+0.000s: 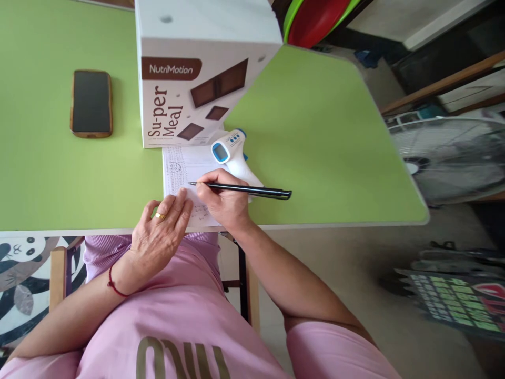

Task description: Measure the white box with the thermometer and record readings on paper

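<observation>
My right hand (226,202) grips a black pen (256,189), its tip pointing left just over a sheet of paper (193,163). Printed or written rows and a curved line show on the paper's left part. Across the lower left of the sheet lies my left hand (163,226), fingers stretched out and flat, with a ring on one finger. A white and blue infrared thermometer (236,158) rests at the paper's right edge, partly behind my right hand. The far edge of the paper meets a white NutriMotion box (169,50).
The box stands upright on the green table (315,147). To the left lies a phone (91,102) in a brown case. Beyond the table's right edge is a fan (442,158), and a red and green basin (315,23) sits behind. A printed bag (453,300) is low at right.
</observation>
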A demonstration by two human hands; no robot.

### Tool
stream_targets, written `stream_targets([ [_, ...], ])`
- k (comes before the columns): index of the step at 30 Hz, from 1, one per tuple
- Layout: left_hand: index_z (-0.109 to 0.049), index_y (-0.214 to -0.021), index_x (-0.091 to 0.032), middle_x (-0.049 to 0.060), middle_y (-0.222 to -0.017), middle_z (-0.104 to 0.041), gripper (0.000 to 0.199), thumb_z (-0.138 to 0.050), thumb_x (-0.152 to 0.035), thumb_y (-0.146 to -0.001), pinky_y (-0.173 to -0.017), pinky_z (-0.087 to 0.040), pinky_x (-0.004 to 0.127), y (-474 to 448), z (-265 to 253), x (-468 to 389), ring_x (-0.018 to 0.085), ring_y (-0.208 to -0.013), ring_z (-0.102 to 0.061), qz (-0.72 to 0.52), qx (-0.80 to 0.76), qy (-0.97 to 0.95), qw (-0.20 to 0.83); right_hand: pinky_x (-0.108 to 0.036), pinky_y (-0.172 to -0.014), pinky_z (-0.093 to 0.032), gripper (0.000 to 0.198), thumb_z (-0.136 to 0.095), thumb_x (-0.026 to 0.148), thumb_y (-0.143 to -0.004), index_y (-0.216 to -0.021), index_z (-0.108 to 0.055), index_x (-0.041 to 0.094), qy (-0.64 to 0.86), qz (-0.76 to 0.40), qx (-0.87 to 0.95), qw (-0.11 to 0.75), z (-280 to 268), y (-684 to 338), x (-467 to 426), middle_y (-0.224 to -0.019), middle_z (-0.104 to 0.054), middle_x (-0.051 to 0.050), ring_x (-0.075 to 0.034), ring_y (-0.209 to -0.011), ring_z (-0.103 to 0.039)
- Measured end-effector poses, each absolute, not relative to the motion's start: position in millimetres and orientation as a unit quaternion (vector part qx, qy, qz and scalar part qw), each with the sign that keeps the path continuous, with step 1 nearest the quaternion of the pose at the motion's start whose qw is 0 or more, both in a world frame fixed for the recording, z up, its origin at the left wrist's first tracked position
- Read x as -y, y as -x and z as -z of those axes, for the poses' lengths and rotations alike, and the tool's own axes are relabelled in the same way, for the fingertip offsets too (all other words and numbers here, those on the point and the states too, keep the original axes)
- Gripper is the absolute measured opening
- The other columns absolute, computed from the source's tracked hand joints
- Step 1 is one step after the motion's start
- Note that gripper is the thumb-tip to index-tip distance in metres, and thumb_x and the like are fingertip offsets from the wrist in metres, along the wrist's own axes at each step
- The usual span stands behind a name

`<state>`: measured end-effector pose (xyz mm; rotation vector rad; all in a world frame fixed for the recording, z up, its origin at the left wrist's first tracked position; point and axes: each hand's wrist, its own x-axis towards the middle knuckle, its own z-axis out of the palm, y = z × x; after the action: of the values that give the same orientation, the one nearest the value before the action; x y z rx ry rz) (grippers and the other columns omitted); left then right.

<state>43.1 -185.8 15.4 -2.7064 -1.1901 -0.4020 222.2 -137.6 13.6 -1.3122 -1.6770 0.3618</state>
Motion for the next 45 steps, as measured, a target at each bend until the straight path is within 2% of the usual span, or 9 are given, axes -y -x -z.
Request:
stream_targets([
  [21,-0.052,-0.142,-0.01,0.015,-0.151,-0.051,0.044,-0.05,-0.016,-0.098,-0.099,-0.048,0.04,-41.8,-14.4,186.1,0.025,-0.128,-0.055,0.132,0.394,0.906,0.076,-0.024,-0.051,-0.045,0.011,-0.059,0.023,-0.081,-0.07,-0.057,0.023,0.539,-0.145,0.697,0.45,-14.5,-222.5,136.8,-0.057,-0.062,0.005,-0.01,-0.048,-0.051],
  [28,-0.057,-0.137,-0.01,0.012,-0.147,-0.056,0.04,-0.05,-0.014,-0.098,-0.096,-0.049,0.039,-42.1,-16.1,185.6,0.023,-0.124,-0.058,0.147,0.392,0.903,0.096,-0.024,-0.051,-0.045,0.013,-0.058,0.022,-0.081,-0.068,-0.058,0.023,0.527,-0.131,0.698,0.467,-14.9,-222.1,137.3,-0.056,-0.061,0.005,-0.01,-0.049,-0.052],
  [37,-0.053,-0.141,-0.011,0.013,-0.15,-0.053,0.044,-0.05,-0.016,-0.098,-0.099,-0.048,0.039,-42.5,-14.3,185.5,0.024,-0.128,-0.055,0.13,0.397,0.905,0.079,-0.025,-0.052,-0.047,0.011,-0.06,0.026,-0.083,-0.073,-0.061,0.023,0.536,-0.157,0.683,0.472,-12.6,-222.3,138.2,-0.058,-0.063,0.005,-0.011,-0.05,-0.053],
  [45,-0.055,-0.139,-0.01,0.011,-0.15,-0.053,0.042,-0.05,-0.015,-0.098,-0.096,-0.049,0.039,-42.2,-15.2,185.4,0.023,-0.125,-0.056,0.136,0.394,0.903,0.102,-0.023,-0.051,-0.046,0.011,-0.06,0.025,-0.083,-0.073,-0.062,0.022,0.517,-0.156,0.692,0.478,-12.5,-221.9,137.4,-0.06,-0.065,0.005,-0.01,-0.05,-0.054],
])
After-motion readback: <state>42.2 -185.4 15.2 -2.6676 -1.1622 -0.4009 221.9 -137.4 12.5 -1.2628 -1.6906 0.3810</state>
